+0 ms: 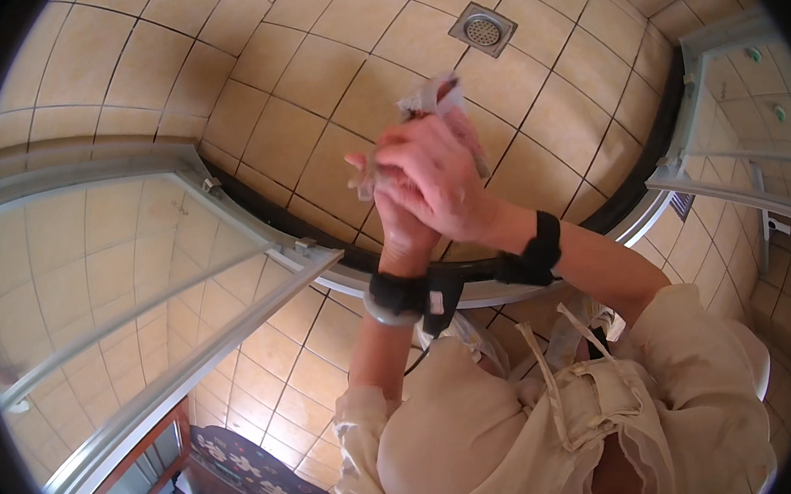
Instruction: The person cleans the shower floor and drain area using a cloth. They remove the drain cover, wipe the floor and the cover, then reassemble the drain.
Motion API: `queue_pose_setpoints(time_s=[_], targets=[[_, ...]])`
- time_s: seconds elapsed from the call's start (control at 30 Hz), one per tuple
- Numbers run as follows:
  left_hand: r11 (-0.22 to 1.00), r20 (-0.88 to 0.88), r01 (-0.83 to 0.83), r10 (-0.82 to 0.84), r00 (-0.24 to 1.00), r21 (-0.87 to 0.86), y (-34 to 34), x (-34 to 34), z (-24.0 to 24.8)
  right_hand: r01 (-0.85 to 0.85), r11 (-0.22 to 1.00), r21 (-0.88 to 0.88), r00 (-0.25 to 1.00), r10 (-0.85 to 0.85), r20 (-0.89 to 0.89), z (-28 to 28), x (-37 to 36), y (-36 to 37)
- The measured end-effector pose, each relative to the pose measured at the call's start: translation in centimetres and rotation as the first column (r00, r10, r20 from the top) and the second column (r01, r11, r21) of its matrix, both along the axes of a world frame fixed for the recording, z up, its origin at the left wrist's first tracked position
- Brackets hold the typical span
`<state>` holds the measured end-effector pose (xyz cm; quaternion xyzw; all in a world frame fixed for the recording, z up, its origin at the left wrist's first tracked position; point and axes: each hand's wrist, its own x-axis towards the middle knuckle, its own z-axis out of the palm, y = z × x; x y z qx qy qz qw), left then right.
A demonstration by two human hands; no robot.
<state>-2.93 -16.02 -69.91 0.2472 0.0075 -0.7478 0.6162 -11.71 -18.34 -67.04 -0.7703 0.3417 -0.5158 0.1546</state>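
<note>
Where the two hands meet: the right hand (438, 174) lies over the left hand (403, 223), with the cloth (440, 102) bunched between them above the shower floor.
Right fingers: curled together and clamped on the cloth and the left hand.
Left fingers: mostly hidden under the right hand; one tip sticks out to the left, and I cannot tell how tightly the others close.
Cloth: pink and whitish, thin and crumpled; one loose end flops out beyond the knuckles, showing a darker fold, and a pink edge hangs on the right side.
Pale scrap at the left fingertip: blurred; I cannot tell whether it belongs to the cloth.
Shower stall: a curved black rim (645, 172) bounds beige floor tiles (336, 75) with dark joints; a square metal drain (483, 31) with a round, holed grate is set in them.
Glass doors: one on the left (107, 242), one on the right (746, 117).
Wrists: a black band (540, 247) on the right, another (397, 293) beside a grey bangle (390, 319) on the left.
</note>
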Motion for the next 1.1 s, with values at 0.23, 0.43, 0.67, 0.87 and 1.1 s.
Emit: queue_pose_setpoints(time_s=[0.23,0.43,0.67,0.87,1.1], targets=[[0.978,0.27,0.143,-0.098,0.958,-0.154,-0.2,-1.2,0.8,-0.224,0.748,0.625,0.823,-0.199,0.532,-4.8,-3.9,-6.9],[0.999,0.399,-0.032,0.043,0.916,-0.034,-0.3,0.4,-2.0,-0.823,0.301,0.483,0.249,-0.572,0.781,-4.5,-7.1,-7.2],[0.959,0.706,-0.143,0.277,0.652,-0.243,-0.1,-0.3,-3.2,-0.527,0.492,0.693,0.786,-0.03,0.618,-0.9,-0.7,1.2],[0.956,0.286,0.082,0.002,0.958,-0.283,-0.6,0.6,0.5,0.076,0.976,0.205,0.997,-0.08,0.009,-2.2,0.7,0.7],[0.982,0.177,0.055,-0.022,0.984,-0.182,-0.2,0.2,-1.0,0.183,0.976,0.118,0.98,-0.171,-0.106,-2.4,-0.8,-2.3]])
